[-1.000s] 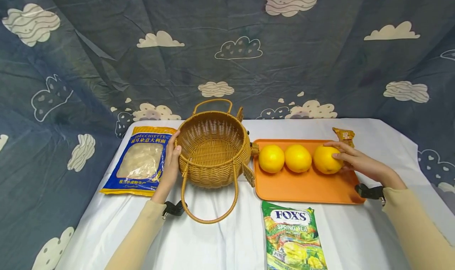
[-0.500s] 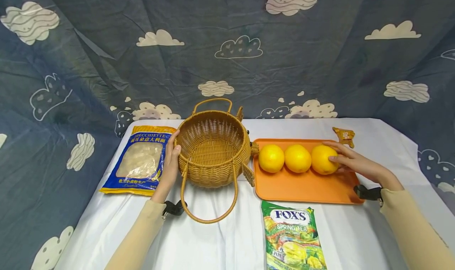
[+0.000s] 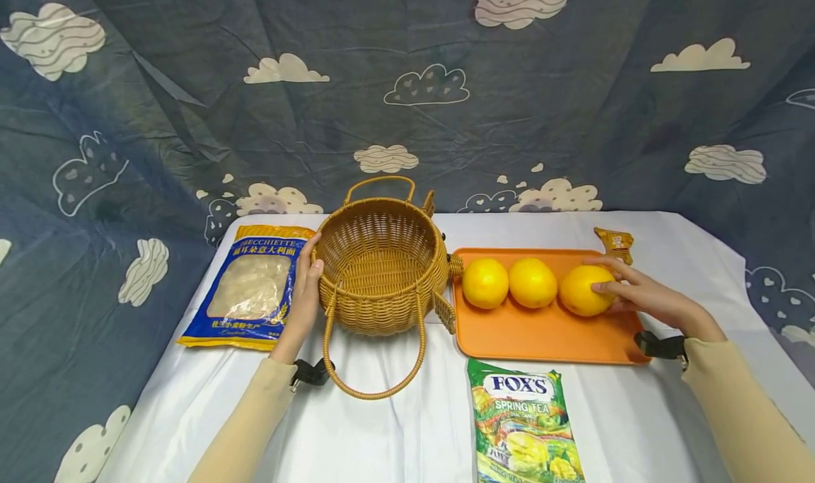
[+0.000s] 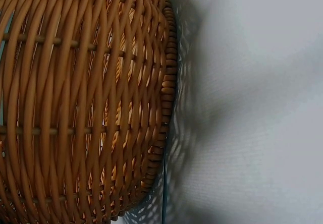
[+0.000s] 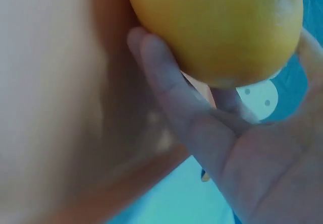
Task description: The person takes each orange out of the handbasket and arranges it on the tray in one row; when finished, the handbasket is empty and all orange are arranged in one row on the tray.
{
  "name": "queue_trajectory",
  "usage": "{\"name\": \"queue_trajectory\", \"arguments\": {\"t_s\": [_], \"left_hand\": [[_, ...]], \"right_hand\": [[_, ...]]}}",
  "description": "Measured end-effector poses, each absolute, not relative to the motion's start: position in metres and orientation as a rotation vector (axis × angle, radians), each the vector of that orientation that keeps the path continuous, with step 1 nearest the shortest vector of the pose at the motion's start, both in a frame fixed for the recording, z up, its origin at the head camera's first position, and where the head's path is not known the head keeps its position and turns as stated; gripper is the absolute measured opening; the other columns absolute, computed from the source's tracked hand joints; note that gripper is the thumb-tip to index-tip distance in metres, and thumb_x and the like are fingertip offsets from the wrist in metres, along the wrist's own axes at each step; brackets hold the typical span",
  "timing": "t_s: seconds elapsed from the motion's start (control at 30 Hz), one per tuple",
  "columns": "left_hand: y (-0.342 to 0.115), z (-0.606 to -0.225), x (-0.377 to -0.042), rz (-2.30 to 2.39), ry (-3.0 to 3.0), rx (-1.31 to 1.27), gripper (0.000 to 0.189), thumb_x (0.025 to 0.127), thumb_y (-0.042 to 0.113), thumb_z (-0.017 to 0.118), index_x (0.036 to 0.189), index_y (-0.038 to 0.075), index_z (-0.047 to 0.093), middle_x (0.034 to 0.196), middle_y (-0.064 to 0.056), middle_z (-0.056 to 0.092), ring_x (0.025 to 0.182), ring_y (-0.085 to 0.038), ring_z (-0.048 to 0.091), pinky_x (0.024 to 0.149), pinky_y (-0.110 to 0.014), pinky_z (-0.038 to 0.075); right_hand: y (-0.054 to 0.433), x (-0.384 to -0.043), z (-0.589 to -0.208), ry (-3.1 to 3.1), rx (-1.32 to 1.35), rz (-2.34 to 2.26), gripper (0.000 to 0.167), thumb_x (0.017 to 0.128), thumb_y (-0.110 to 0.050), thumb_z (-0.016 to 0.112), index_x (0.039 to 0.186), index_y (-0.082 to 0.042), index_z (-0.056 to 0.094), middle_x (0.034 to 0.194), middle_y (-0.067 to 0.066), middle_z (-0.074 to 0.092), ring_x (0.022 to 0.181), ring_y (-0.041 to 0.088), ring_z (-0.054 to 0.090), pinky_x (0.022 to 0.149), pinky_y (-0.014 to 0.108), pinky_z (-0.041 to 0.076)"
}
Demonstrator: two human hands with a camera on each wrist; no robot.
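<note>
A round woven wicker basket point(image 3: 382, 306) with looped handles stands near the middle of the white cloth. Against its left side rests my left hand point(image 3: 304, 295), thumb near the rim, fingers along the outer wall. In the left wrist view only the wicker wall point(image 4: 86, 103) and cloth show. My right hand point(image 3: 646, 299) holds the rightmost orange point(image 3: 584, 291) over the orange tray point(image 3: 541, 338). In the right wrist view, the fingers curve round this orange point(image 5: 217, 27). Two more oranges sit side by side on the tray: one orange point(image 3: 485, 283) beside the basket, another orange point(image 3: 533, 283) beside that.
A blue and yellow pasta bag point(image 3: 251, 285) lies left of the basket. In front of the tray is a green candy bag point(image 3: 525, 423). A small golden packet point(image 3: 615, 244) lies behind the tray's right end. A cloud-print curtain point(image 3: 407, 136) hangs behind.
The rightmost orange shifted left toward its neighbour half a second ago, and now sits slightly right and nearer in the right hand. My left hand and the basket have kept their place.
</note>
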State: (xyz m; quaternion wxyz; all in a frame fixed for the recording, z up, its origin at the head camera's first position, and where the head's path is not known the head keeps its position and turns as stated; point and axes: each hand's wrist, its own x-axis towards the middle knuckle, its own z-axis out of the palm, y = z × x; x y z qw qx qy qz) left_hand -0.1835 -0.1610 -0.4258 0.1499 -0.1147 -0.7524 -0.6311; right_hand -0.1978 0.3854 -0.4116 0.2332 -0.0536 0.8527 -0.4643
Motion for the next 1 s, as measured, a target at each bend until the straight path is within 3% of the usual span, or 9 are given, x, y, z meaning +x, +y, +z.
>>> {"name": "queue_trajectory", "arguments": {"t_s": [0.2, 0.3, 0.43, 0.63, 0.73, 0.87, 0.93, 1.0], "left_hand": [[-0.154, -0.404, -0.171, -1.792, -2.187, -0.318, 0.055, 0.094, 0.015, 0.031, 0.146, -0.003, 0.025, 0.151, -0.024, 0.02, 0.138, -0.036, 0.018, 0.11, -0.054, 0.012], [-0.153, -0.401, -0.169, -1.792, -2.187, -0.317, 0.056, 0.094, 0.015, 0.03, 0.146, -0.004, 0.025, 0.151, -0.025, 0.021, 0.138, -0.037, 0.018, 0.11, -0.054, 0.012], [-0.153, -0.402, -0.17, -1.794, -2.178, -0.326, 0.056, 0.094, 0.015, 0.031, 0.146, -0.003, 0.025, 0.151, -0.024, 0.02, 0.139, -0.036, 0.017, 0.11, -0.054, 0.012], [-0.16, -0.426, -0.184, -1.811, -2.162, -0.326, 0.055, 0.096, 0.019, 0.032, 0.149, 0.004, 0.026, 0.153, -0.019, 0.02, 0.139, -0.034, 0.016, 0.11, -0.055, 0.01], [-0.163, -0.436, -0.19, -1.804, -2.159, -0.332, 0.055, 0.096, 0.022, 0.033, 0.15, 0.01, 0.027, 0.154, -0.014, 0.02, 0.14, -0.031, 0.017, 0.11, -0.054, 0.01], [-0.163, -0.435, -0.189, -1.789, -2.146, -0.351, 0.056, 0.096, 0.026, 0.033, 0.15, 0.011, 0.028, 0.153, -0.013, 0.022, 0.139, -0.03, 0.017, 0.11, -0.054, 0.011], [-0.162, -0.429, -0.186, -1.784, -2.149, -0.353, 0.056, 0.096, 0.025, 0.033, 0.149, 0.01, 0.028, 0.153, -0.014, 0.022, 0.139, -0.03, 0.018, 0.11, -0.054, 0.011], [-0.162, -0.429, -0.185, -1.779, -2.152, -0.351, 0.056, 0.096, 0.025, 0.033, 0.15, 0.01, 0.028, 0.153, -0.014, 0.022, 0.139, -0.03, 0.018, 0.11, -0.055, 0.011]], "right_hand": [[0.387, -0.194, -0.415, 2.347, -0.102, -1.434, 0.052, 0.098, -0.023, 0.051, 0.135, -0.02, 0.014, 0.139, 0.03, 0.006, 0.105, 0.041, 0.044, 0.082, 0.038, 0.053], [0.386, -0.195, -0.416, 2.345, -0.1, -1.473, 0.054, 0.099, -0.024, 0.05, 0.137, -0.029, 0.013, 0.143, 0.027, 0.002, 0.11, 0.042, 0.039, 0.083, 0.037, 0.053], [0.382, -0.196, -0.417, 2.343, -0.092, -1.456, 0.062, 0.1, -0.028, 0.049, 0.145, -0.026, 0.007, 0.145, 0.025, 0.006, 0.117, 0.042, 0.033, 0.086, 0.038, 0.05], [0.377, -0.196, -0.419, 2.301, -0.071, -1.524, 0.054, 0.1, -0.023, 0.046, 0.138, -0.026, 0.008, 0.143, 0.026, 0.005, 0.117, 0.043, 0.03, 0.083, 0.028, 0.05], [0.374, -0.195, -0.421, 2.327, -0.053, -1.51, 0.06, 0.1, -0.027, 0.047, 0.145, -0.026, 0.007, 0.146, 0.029, 0.001, 0.119, 0.047, 0.027, 0.093, 0.043, 0.047], [0.369, -0.195, -0.423, 2.412, -0.039, -1.429, 0.07, 0.099, -0.037, 0.049, 0.151, -0.014, 0.008, 0.148, 0.03, 0.005, 0.125, 0.05, 0.018, 0.103, 0.067, 0.018], [0.367, -0.195, -0.423, 2.44, -0.025, -1.42, 0.069, 0.098, -0.039, 0.05, 0.149, -0.011, 0.013, 0.148, 0.03, 0.008, 0.126, 0.051, 0.015, 0.101, 0.071, 0.012], [0.363, -0.195, -0.424, 2.453, -0.001, -1.44, 0.069, 0.097, -0.038, 0.051, 0.146, -0.008, 0.013, 0.147, 0.032, 0.007, 0.125, 0.051, 0.016, 0.101, 0.07, 0.014]]}}
